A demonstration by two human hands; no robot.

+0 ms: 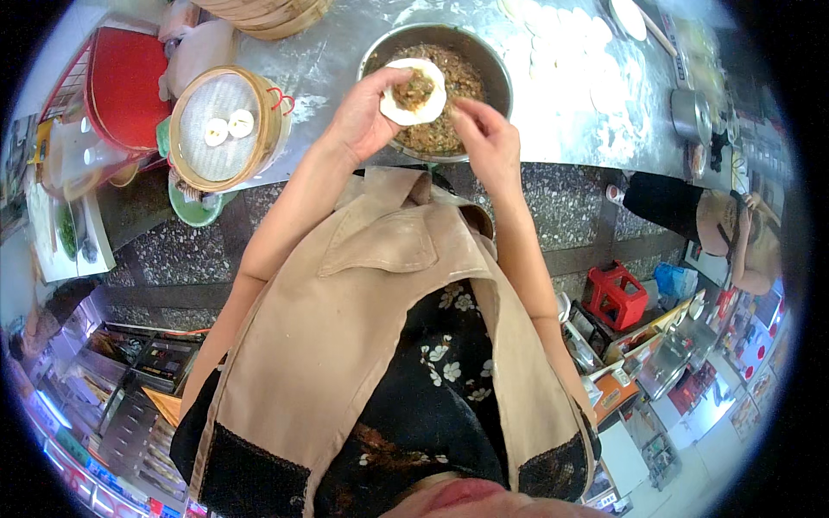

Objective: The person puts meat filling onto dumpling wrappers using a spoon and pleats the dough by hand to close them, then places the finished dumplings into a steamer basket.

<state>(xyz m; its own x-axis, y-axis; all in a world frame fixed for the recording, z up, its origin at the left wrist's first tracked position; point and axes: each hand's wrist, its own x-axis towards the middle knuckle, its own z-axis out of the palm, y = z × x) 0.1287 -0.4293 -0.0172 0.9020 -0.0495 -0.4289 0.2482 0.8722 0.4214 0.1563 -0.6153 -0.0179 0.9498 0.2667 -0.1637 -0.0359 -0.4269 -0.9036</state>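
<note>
My left hand (366, 120) holds a round dough wrapper (435, 107) flat on its fingers, the thumb resting at its upper left edge. A mound of minced filling (413, 92) with green bits lies in the middle of the dough. Just to the right, my right hand (489, 139) has its fingertips pinched together near the wrapper; whether anything is between them cannot be seen. Both hands are over a steel bowl (507, 81) of the same minced filling (466, 68). To the left, two pleated buns (228, 127) sit on the mesh of a bamboo steamer (214, 97).
More bamboo steamers (275, 19) stand at the back left of the floured metal table (311, 71), near a red container (123, 84). Pale dough rounds (599, 32), a rolling pin (659, 32) and a metal pot (690, 116) are on the right. Beyond stand a person (725, 223) and a red stool (615, 294).
</note>
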